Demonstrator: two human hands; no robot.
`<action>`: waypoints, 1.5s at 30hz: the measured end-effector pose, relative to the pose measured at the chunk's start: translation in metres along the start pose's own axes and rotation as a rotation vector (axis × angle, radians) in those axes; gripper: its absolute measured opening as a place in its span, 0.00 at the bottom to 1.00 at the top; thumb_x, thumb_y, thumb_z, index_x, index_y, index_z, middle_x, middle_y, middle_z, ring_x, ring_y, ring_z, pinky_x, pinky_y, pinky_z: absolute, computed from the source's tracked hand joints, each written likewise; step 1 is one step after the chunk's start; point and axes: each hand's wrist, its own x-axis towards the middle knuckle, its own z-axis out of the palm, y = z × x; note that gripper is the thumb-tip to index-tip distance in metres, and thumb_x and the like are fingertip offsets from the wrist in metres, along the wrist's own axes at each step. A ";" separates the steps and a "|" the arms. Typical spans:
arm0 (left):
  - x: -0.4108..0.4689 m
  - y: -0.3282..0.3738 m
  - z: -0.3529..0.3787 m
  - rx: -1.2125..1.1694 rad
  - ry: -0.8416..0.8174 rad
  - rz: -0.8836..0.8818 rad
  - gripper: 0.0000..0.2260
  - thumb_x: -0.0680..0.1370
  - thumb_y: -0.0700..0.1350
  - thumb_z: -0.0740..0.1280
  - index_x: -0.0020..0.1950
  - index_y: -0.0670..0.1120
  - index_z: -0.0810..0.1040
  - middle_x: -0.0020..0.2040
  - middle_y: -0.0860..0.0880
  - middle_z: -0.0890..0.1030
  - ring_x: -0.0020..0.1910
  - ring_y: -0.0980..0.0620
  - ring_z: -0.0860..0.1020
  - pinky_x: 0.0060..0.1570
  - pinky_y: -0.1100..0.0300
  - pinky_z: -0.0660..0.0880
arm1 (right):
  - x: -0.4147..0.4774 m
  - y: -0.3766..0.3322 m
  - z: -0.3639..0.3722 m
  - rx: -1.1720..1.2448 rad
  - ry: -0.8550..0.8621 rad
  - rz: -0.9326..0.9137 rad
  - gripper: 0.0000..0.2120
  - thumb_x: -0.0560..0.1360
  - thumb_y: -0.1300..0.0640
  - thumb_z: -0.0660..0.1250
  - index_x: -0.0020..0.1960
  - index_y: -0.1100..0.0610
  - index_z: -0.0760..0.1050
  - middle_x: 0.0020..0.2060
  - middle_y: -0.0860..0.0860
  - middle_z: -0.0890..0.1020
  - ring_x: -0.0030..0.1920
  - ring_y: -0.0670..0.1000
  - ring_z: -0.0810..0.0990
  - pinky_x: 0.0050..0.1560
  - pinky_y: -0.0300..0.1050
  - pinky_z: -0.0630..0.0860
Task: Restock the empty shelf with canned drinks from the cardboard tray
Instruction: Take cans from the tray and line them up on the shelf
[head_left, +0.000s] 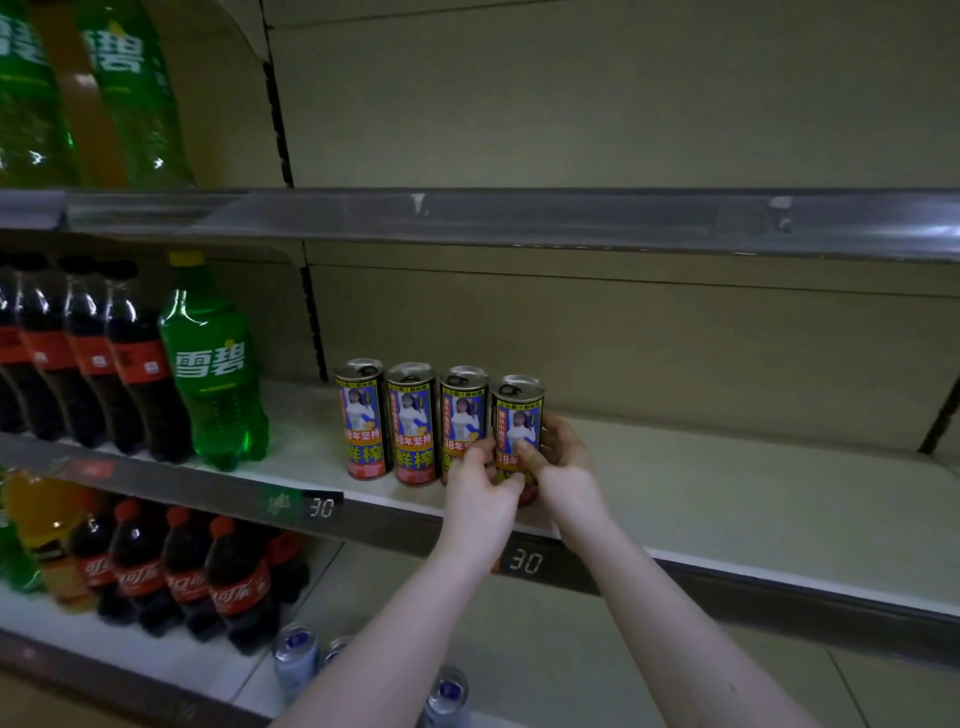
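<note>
Your left grip (480, 483) and right grip (563, 462) both clasp rightmost can (517, 410), upright on shelf (727, 493), just beside three other cans (410, 421).

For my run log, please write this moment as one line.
step: placing | left hand: holds rightmost can | right hand: holds it | row: four cans upright on shelf

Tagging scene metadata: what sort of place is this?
Most likely a shop's drinks aisle: tiered shelving with price strips reading 30, cola bottles beside a green Sprite bottle, and four identical cans in a row, left hand and right hand holding the rightmost can.
</note>
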 end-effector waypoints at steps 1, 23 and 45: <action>0.001 0.000 0.001 0.001 -0.002 -0.002 0.22 0.73 0.34 0.65 0.67 0.41 0.69 0.63 0.44 0.73 0.56 0.50 0.73 0.64 0.52 0.70 | 0.001 0.000 0.000 0.003 0.001 0.005 0.12 0.75 0.69 0.64 0.54 0.56 0.71 0.46 0.52 0.81 0.46 0.49 0.80 0.52 0.44 0.77; -0.011 0.001 0.006 0.001 -0.016 0.019 0.22 0.73 0.31 0.64 0.67 0.42 0.68 0.58 0.48 0.72 0.61 0.47 0.72 0.64 0.54 0.69 | -0.009 -0.012 -0.005 0.001 0.030 0.082 0.25 0.75 0.63 0.66 0.71 0.57 0.64 0.66 0.56 0.72 0.66 0.53 0.71 0.65 0.45 0.69; -0.219 0.025 0.202 -0.040 -0.452 0.402 0.15 0.79 0.43 0.61 0.66 0.47 0.70 0.62 0.54 0.74 0.56 0.67 0.73 0.53 0.78 0.68 | -0.240 -0.050 -0.269 0.070 0.455 -0.196 0.11 0.79 0.63 0.59 0.61 0.59 0.71 0.57 0.55 0.78 0.61 0.49 0.76 0.63 0.40 0.72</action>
